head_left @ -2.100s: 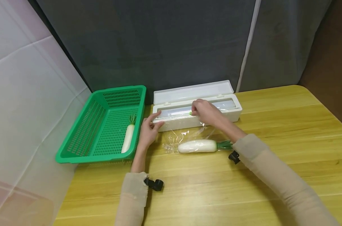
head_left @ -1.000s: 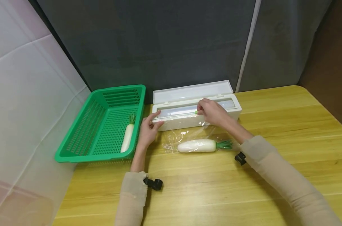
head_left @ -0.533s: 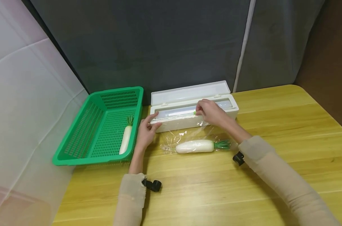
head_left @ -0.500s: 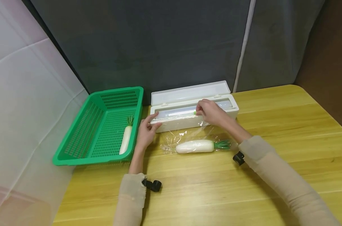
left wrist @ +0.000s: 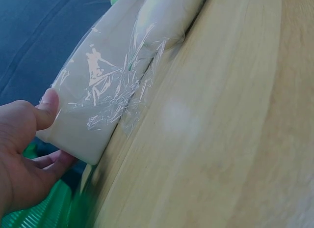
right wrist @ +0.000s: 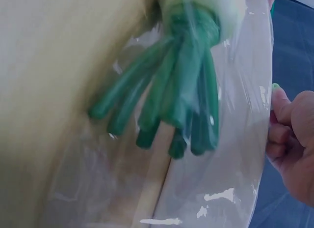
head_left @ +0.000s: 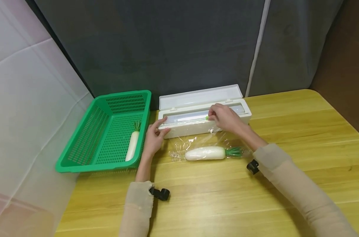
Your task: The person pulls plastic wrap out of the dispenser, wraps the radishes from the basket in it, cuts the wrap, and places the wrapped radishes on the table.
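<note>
A white cling film dispenser box stands at the back of the table with its lid raised and a film roll inside. My left hand grips the box's left end, thumb on the front wall and fingers over the rim. At the front edge, my right hand pinches the small green slide cutter, mostly hidden by the fingertips. Clear cling film runs from the box down the front and over a white radish. The radish's green stalks lie under the film.
To the left, a green plastic basket holds another white radish with short green tops. A grey cloth panel rises behind the table, and a white sheet hangs at the left.
My right hand has slid rightward along the box's front edge with the green slide cutter. The left hand keeps its grip, and the radish under the film stays put.
</note>
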A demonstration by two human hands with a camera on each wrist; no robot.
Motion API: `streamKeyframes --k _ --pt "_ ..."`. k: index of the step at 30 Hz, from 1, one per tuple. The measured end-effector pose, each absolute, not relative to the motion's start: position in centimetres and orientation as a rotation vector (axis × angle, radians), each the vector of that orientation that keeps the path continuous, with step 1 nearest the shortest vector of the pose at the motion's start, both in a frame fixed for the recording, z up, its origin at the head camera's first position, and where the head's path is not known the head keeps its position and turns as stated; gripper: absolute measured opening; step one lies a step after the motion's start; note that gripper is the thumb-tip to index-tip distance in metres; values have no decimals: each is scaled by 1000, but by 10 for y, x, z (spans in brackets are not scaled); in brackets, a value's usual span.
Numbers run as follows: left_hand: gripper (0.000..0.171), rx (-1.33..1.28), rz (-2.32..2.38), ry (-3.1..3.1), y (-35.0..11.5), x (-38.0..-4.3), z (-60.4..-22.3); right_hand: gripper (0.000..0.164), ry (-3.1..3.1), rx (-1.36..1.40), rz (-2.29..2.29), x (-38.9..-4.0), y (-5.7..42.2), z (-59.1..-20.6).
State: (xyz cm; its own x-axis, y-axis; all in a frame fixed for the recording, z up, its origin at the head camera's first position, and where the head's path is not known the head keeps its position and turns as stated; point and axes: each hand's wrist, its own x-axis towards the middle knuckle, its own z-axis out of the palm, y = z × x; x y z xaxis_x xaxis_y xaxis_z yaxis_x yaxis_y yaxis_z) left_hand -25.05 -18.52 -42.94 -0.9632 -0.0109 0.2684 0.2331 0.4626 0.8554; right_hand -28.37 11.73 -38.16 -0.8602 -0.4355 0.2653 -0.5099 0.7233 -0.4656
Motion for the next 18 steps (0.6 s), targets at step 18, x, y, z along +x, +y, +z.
streamKeyframes --k 18 --pt "46 -199 -1492 -2466 -185 -251 -430 9 -2813 741 782 -285 130 -382"
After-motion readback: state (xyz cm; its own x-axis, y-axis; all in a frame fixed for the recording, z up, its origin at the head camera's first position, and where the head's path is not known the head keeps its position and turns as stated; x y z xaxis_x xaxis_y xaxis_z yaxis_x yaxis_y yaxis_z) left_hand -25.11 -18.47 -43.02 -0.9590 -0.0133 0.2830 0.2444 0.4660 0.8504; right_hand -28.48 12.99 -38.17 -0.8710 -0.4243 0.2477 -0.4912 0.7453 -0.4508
